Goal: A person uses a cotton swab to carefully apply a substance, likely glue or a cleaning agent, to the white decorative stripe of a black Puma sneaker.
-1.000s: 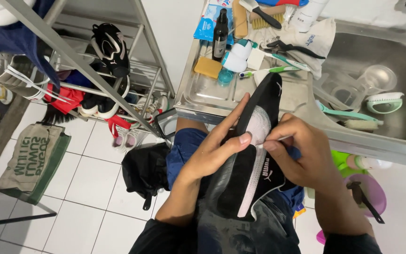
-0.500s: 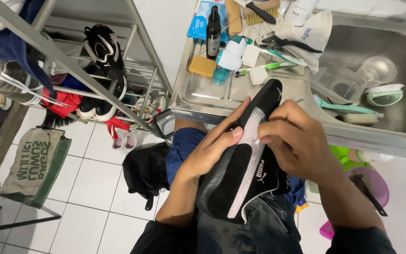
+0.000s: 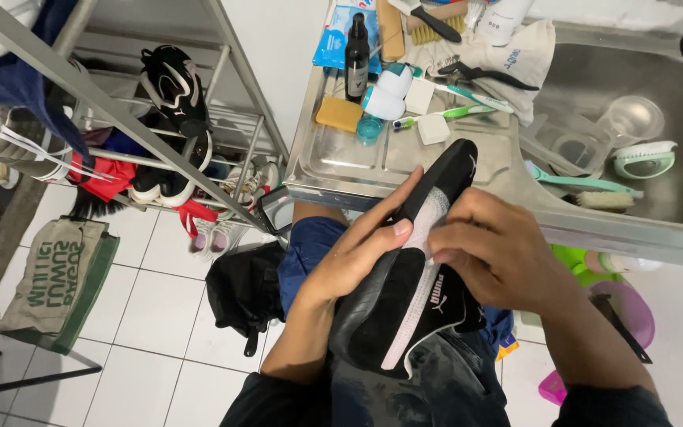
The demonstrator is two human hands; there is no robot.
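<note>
The black shoe [image 3: 405, 292] is gripped by the left hand [image 3: 361, 257] while its white stripe, apparently part-cleaned, is pressed by the right hand's [image 3: 499, 257] closed fingers.

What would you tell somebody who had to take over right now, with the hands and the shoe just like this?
Left hand grips the black shoe from its left side, thumb along the white stripe.
Right hand presses on the stripe near the toe; anything under its fingers is hidden.
The shoe rests on the lap, toe towards the metal sink counter.
Sponge, brushes and spray bottle lie on the counter.
I can't tell how clean the shoe is.
</note>
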